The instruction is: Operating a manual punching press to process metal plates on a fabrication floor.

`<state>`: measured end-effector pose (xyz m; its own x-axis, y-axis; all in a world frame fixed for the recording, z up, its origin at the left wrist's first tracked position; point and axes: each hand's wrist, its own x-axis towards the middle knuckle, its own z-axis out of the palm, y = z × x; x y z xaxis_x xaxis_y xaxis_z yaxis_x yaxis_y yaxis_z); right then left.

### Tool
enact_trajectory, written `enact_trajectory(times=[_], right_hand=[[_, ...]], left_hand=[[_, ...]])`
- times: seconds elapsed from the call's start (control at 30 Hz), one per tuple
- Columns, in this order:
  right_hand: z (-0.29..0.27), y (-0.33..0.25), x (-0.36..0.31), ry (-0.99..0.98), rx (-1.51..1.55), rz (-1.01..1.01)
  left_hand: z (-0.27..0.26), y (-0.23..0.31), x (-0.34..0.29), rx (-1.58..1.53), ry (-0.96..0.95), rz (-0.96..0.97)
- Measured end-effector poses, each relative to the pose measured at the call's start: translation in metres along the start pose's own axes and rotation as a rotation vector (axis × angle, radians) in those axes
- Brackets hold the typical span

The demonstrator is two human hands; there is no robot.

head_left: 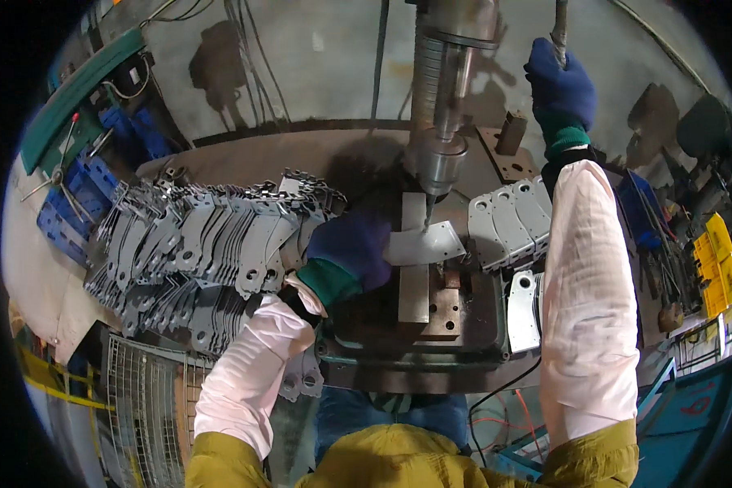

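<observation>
My left hand (351,250), in a blue glove with a green cuff, grips the left end of a flat grey metal plate (419,246). The plate lies across a steel block (414,297) on the machine's table, under the drill chuck (442,167). A thin bit (429,213) points down from the chuck at the plate; whether it touches is hard to tell. Up at the right, my right hand (563,89), gloved alike, is wrapped round a lever handle (559,34). The fingertips of my left hand are partly hidden.
Dense rows of curved metal plates (211,244) stand left of my left hand. More plates (508,215) lie right of the drill, with one (524,309) nearer me. A small metal fixture (508,142) sits behind. Blue bins (73,203) and a yellow rack (720,264) flank the bench.
</observation>
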<state>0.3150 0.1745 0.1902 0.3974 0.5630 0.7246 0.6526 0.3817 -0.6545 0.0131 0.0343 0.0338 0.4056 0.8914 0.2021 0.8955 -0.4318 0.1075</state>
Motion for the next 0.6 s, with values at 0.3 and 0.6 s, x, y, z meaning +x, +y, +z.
enact_trajectory(times=[0.3, 0.6], right_hand=[[0.007, -0.011, -0.003, 0.016, 0.115, 0.043], [0.004, -0.003, 0.004, 0.046, 0.08, 0.006]], left_hand=[[-0.018, 0.003, -0.003, -0.017, -0.139, -0.1], [-0.006, 0.0, 0.002, -0.13, -0.165, -0.089]])
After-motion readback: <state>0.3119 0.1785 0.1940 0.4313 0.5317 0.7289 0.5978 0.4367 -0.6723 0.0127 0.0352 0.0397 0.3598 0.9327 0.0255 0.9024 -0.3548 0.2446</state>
